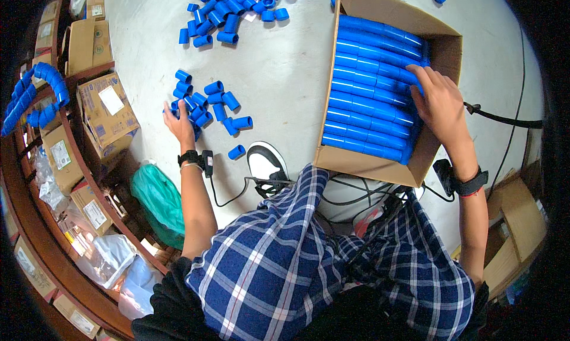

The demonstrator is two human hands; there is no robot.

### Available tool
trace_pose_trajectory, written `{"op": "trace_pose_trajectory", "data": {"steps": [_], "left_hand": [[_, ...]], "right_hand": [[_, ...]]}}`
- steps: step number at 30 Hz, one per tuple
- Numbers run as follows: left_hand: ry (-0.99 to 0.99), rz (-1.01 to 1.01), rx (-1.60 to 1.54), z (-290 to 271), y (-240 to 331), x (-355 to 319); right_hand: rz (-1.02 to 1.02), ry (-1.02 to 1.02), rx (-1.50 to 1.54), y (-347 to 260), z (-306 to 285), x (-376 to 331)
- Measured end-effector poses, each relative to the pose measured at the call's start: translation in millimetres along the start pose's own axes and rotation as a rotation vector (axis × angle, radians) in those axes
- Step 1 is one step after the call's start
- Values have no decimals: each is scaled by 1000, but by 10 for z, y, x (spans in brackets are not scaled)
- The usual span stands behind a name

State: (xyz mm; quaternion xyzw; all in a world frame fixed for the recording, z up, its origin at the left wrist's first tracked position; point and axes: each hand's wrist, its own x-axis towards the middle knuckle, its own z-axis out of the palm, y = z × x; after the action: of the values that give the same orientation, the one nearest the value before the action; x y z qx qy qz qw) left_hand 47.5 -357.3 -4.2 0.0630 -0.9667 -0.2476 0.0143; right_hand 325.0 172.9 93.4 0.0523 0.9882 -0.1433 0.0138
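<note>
My left hand is low over a loose group of blue pipe couplings on the floor at left. Its thumb and fingers are apart at the near edge of the group, with blue between them. My right hand reaches over the right side of an open cardboard box. Its fingers and thumb close round a blue pipe coupling at the right end of a row. Inside the box, blue couplings lie end to end in several tight rows. The undersides of both hands are hidden.
More loose couplings are scattered on the floor at the far side. A shelf with cartons and a green bag stands at left. Black cables run beside my shoe; an opened carton is at right.
</note>
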Motion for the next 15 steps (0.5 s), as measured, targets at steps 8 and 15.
{"op": "trace_pose_trajectory", "data": {"steps": [8,15], "left_hand": [[-61,331,179,360,499,-156],[-53,425,169,472,817,-317]], "right_hand": [[0,8,-27,4,21,-11],[-7,21,-63,-9,49,-20]]}}
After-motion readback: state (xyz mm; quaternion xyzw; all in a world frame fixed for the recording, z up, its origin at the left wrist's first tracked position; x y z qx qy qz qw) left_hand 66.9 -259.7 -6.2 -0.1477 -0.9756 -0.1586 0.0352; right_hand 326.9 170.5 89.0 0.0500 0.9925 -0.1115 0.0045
